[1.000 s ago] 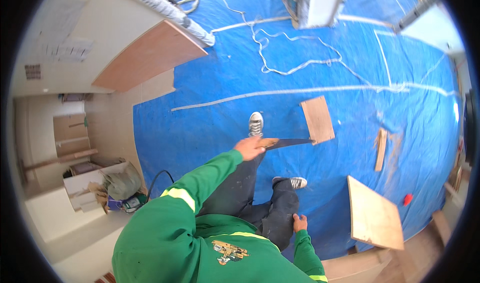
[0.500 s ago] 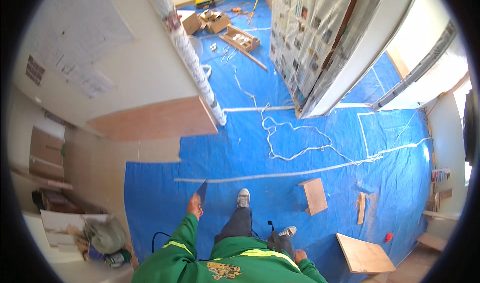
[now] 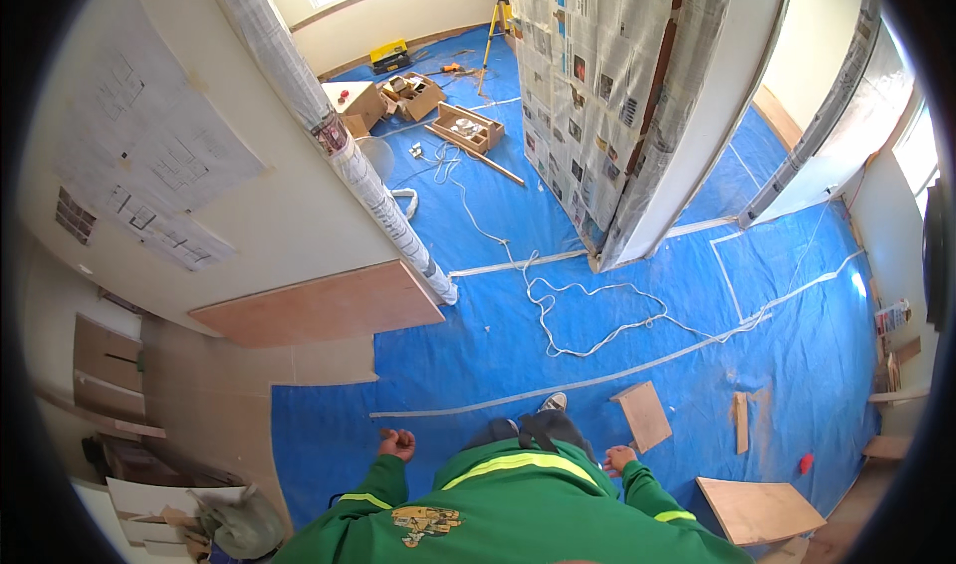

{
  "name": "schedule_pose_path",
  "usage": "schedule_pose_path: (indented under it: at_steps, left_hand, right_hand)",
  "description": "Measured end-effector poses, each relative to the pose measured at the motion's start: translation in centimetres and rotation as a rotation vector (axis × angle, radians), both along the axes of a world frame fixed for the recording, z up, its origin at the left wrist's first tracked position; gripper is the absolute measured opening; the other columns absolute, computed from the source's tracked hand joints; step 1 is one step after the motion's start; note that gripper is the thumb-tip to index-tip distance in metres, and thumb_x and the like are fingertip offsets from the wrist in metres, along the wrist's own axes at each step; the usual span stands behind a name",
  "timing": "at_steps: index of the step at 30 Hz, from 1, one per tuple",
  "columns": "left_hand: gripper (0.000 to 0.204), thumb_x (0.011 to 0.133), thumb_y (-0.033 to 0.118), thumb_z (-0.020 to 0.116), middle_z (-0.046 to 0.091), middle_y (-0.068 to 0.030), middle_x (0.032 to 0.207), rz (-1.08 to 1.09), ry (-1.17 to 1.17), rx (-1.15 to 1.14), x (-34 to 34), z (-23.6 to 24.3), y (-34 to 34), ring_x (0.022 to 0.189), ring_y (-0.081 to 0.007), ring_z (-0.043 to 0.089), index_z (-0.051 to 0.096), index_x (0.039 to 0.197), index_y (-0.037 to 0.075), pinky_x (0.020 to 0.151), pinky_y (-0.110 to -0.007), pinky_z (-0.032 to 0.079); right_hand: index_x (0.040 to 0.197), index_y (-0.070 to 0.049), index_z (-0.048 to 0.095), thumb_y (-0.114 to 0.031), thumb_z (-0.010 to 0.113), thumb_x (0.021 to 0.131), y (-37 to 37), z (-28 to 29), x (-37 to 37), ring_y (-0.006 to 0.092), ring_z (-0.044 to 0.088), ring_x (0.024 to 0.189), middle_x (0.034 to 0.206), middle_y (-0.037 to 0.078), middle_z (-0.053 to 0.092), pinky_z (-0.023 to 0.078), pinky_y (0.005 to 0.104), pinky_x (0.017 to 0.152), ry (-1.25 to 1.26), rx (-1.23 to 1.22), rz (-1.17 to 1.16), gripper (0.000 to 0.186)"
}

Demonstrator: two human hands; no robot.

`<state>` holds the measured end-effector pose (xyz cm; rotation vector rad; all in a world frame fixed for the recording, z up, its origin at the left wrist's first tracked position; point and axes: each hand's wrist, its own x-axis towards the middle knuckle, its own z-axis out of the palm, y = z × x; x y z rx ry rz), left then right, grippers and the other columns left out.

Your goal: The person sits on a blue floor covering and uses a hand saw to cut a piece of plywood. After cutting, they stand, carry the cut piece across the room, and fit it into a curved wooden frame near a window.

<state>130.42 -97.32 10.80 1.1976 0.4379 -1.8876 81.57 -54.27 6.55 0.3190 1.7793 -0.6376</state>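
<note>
Head view — one person, seen from above, in a green top (image 3: 508, 494) with yellow bands, lower centre of the frame.

Left hand (image 3: 398, 446): lower centre-left, fingers curled inward; whether anything is gripped cannot be told. Nearest to it, a pale tape strip (image 3: 597, 376) running across the blue sheet (image 3: 329, 445).

Right hand (image 3: 619, 457): lower centre-right, fingers loosely bent; whether they close on anything cannot be told.

Short wooden piece (image 3: 645, 420): lower centre-right, on the sheet, just above the right hand in the frame; contact unclear.

Narrow wood strip (image 3: 741, 422): right of that piece, lying lengthwise up the frame.

Square board (image 3: 762, 510): lower right, pale brown, red object (image 3: 806, 462) near its upper right.

Shoe (image 3: 555, 402): one, pale-toed, just above the dark trousers.

White cord (image 3: 574, 353): centre, loosely looped.

Reddish-brown board (image 3: 324, 305): left of centre, against a wall with drawing sheets (image 3: 169, 136).

Newspaper-covered panel (image 3: 597, 96): upper centre, upright.

Wooden tray (image 3: 468, 129), cardboard box (image 3: 411, 96), yellow-and-black case (image 3: 389, 56), yellow tripod (image 3: 492, 46) — grouped toward the upper centre-left.

Grey-green bag (image 3: 239, 522): lower left, crumpled.
</note>
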Motion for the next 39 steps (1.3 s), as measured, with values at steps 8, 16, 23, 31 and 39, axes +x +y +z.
schedule_pose_path:
  at_steps: [8, 16, 23, 31, 39]
  left_hand:
    - [0.025, 0.117, 0.028, 0.058, 0.047, -0.0023, 0.07, -0.217, -0.263, 0.129, -5.6, -1.9, -3.1, 0.065, -0.0176, 0.041, 0.064, 0.11, 0.004, 0.086, -0.044, 0.055]
    - [0.031, 0.117, 0.026, 0.058, 0.037, -0.0016, 0.066, -0.345, -0.332, 0.29, -8.0, -6.4, -14.9, 0.052, -0.0176, 0.026, 0.052, 0.088, 0.015, 0.074, -0.039, 0.046]
    - [0.013, 0.112, 0.024, 0.066, 0.058, 0.0004, 0.081, -0.451, -0.488, 0.197, -7.5, -12.5, -26.1, 0.06, -0.0168, 0.045, 0.065, 0.1, 0.019, 0.088, -0.045, 0.055]
    - [0.003, 0.111, 0.026, 0.066, 0.056, 0.0004, 0.08, -0.822, -0.776, 0.4, -9.5, -21.7, -37.7, 0.066, -0.018, 0.053, 0.064, 0.111, 0.024, 0.095, -0.05, 0.056]
    - [0.024, 0.102, 0.001, 0.05, 0.041, 0.0003, 0.078, -1.093, -0.886, 0.018, -13.9, -30.6, -47.2, 0.051, -0.0141, 0.03, 0.051, 0.098, 0.025, 0.06, -0.041, 0.043]
  right_hand:
    - [0.128, -0.014, 0.067, -0.027, 0.061, 0.107, -0.8, -2.6, -7.6, 0.0266, 0.078, 0.079, 0.104, 0.01, 0.076, 0.063, 0.0494, 0.059, 0.057, 0.049, -0.07, 0.025]
    - [0.133, -0.011, 0.064, -0.025, 0.059, 0.107, -5.8, 2.0, -9.7, 0.0257, 0.076, 0.071, 0.097, 0.012, 0.075, 0.061, 0.0449, 0.052, 0.165, -0.007, -0.228, 0.03]
    - [0.13, -0.008, 0.068, -0.023, 0.066, 0.103, -11.7, 8.3, -1.0, 0.0205, 0.077, 0.073, 0.091, 0.009, 0.076, 0.06, 0.0405, 0.057, 0.145, 0.196, -0.022, 0.031]
    - [0.142, -0.003, 0.063, -0.022, 0.068, 0.103, -19.7, 12.6, 4.6, 0.0187, 0.075, 0.076, 0.097, 0.01, 0.077, 0.057, 0.0359, 0.059, 0.101, 0.152, -0.037, 0.044]
    - [0.143, 0.0, 0.062, -0.024, 0.066, 0.105, -21.9, 16.4, 11.1, 0.0145, 0.072, 0.077, 0.098, 0.007, 0.073, 0.055, 0.0297, 0.062, 0.071, 0.238, -0.099, 0.046]
